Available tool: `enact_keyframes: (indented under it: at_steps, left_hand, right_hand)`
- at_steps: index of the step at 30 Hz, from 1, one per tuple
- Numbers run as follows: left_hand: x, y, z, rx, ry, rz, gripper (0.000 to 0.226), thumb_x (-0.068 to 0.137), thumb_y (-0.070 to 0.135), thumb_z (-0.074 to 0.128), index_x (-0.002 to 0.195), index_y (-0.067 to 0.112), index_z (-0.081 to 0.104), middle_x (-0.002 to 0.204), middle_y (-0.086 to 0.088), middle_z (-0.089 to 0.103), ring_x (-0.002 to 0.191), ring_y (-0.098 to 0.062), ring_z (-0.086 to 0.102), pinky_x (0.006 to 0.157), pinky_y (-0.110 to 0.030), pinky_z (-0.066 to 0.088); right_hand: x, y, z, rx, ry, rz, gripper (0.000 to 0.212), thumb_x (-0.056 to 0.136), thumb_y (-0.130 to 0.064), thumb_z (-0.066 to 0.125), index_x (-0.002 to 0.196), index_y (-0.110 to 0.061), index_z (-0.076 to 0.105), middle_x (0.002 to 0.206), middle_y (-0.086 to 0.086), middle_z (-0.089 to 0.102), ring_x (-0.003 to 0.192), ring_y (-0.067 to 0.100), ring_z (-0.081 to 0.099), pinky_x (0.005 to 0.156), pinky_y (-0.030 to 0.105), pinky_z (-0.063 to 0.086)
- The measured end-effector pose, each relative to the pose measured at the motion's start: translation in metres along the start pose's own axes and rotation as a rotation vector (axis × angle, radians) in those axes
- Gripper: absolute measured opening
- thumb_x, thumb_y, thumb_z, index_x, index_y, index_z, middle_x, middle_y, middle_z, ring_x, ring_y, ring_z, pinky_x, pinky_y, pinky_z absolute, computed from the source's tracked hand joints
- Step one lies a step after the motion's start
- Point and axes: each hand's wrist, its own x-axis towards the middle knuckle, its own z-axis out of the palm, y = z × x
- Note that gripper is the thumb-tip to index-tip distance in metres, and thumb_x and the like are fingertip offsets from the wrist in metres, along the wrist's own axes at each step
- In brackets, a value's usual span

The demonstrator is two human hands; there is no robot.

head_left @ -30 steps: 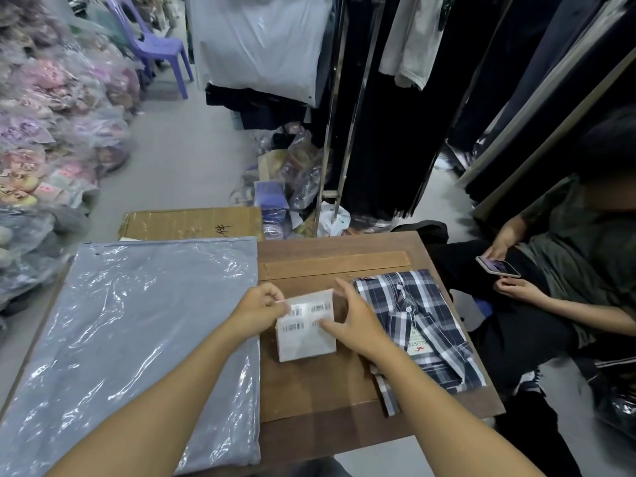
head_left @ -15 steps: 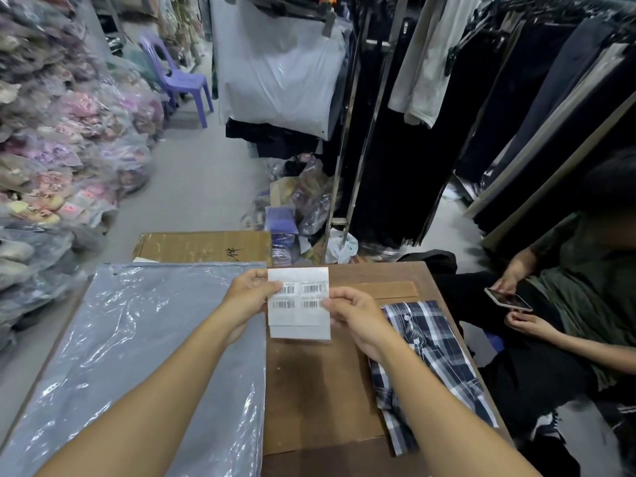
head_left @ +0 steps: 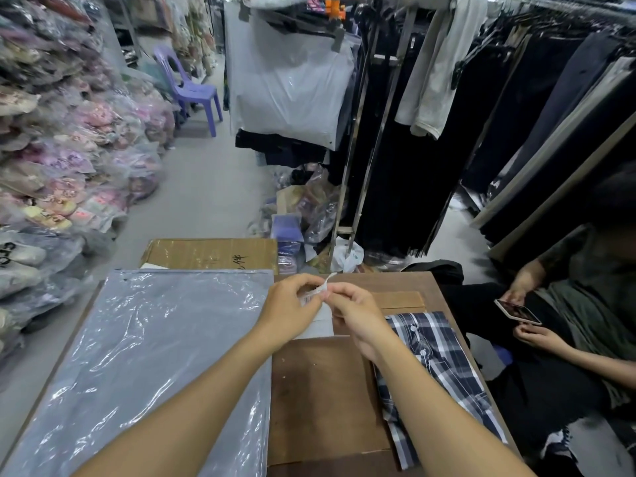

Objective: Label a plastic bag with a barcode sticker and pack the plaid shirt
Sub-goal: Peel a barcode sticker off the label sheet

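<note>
Racks of dark hanging garments (head_left: 430, 139) fill the far right of a clothing storeroom, and bagged stock (head_left: 62, 160) is heaped along the left wall beside a purple plastic chair (head_left: 192, 87). Near the camera stands a brown wooden table (head_left: 320, 390). A large clear plastic bag (head_left: 148, 356) lies flat over its left half, with a cardboard box (head_left: 213, 253) just beyond its far edge. On the right side of the table lies the folded plaid shirt (head_left: 437, 359), partly under the right forearm. Both hands meet above the middle of the table: the left hand (head_left: 292, 304) and the right hand (head_left: 358, 311) each pinch the barcode sticker sheet (head_left: 318, 294) between fingertips, a curled strip rising where the fingers touch. At far right a seated person holds a phone (head_left: 518, 311).
</note>
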Motion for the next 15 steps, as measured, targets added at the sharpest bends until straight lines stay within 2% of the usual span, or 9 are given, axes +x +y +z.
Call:
enact_keyframes:
  at_steps: [4,8,11,15]
  left_hand:
    - [0.0039,0.0023,-0.0029,-0.154,-0.019,-0.109,0.014,0.08,0.019,0.076,0.094,0.02,0.075,0.09,0.009,0.075,0.085,-0.002,0.071,0.082,-0.02,0.056]
    - [0.0049,0.0015,-0.004,-0.167,-0.005,-0.126,0.008,0.081,0.014,0.075,0.089,0.015,0.076,0.083,0.006,0.075,0.075,0.002,0.069,0.072,-0.011,0.053]
    - [0.006,0.0008,-0.0053,-0.155,0.01,-0.141,0.005,0.083,0.015,0.072,0.086,0.014,0.076,0.079,0.007,0.074,0.069,0.006,0.066,0.066,-0.007,0.05]
    - [0.0067,0.0007,-0.0062,-0.134,0.001,-0.152,0.007,0.087,0.016,0.068,0.088,0.012,0.074,0.08,0.004,0.072,0.068,0.002,0.063,0.063,-0.009,0.047]
  right_hand:
    - [-0.0017,-0.0005,-0.0024,-0.093,-0.006,-0.064,0.017,0.088,-0.024,0.073,0.101,-0.013,0.075,0.091,0.003,0.076,0.083,0.011,0.065,0.076,0.028,0.05]
    - [-0.0027,-0.0017,-0.0019,-0.151,-0.011,-0.116,0.009,0.089,-0.02,0.073,0.095,-0.013,0.076,0.082,-0.006,0.071,0.076,0.007,0.061,0.072,0.025,0.047]
    - [-0.0049,-0.0044,-0.0006,-0.185,-0.022,-0.115,0.009,0.09,-0.022,0.072,0.092,-0.015,0.075,0.082,-0.005,0.071,0.078,0.009,0.061,0.075,0.028,0.048]
    - [-0.0071,-0.0076,-0.0007,-0.207,-0.031,-0.086,0.005,0.09,-0.017,0.07,0.093,-0.015,0.074,0.08,-0.005,0.07,0.076,0.006,0.061,0.073,0.024,0.048]
